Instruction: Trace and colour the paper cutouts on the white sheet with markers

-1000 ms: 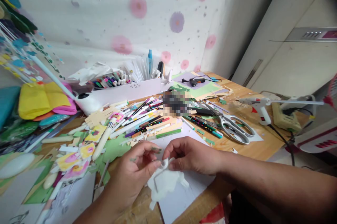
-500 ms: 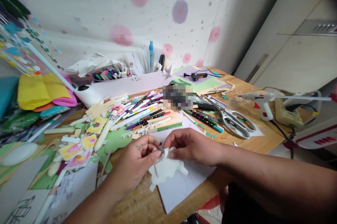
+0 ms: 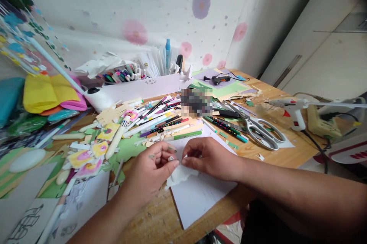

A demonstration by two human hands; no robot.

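Observation:
Both hands meet over a pale sheet of paper [image 3: 202,200] near the table's front edge. My left hand [image 3: 156,165] pinches the upper edge of a thin white piece with ragged edges [image 3: 182,174], which looks like paper. A small white bit shows between its thumb and forefinger. Close beside it, my right hand [image 3: 210,158] is closed in a pinch on the same white piece, thumb against the bent fingers. The lower part of the white piece hangs below the fingertips, over the sheet. The fingers hide its top.
Pens and markers [image 3: 187,135] lie heaped beyond my hands. Large scissors [image 3: 262,131] rest to the right, near a white glue gun [image 3: 295,112]. A black glue gun [image 3: 219,79] lies farther back. Painted paper pieces [image 3: 88,158] and scraps cover the left side.
Less of the white piece shows below my fingers than before, and the strip that stood up between my hands is hidden. The view has shifted slightly, moving the scene right.

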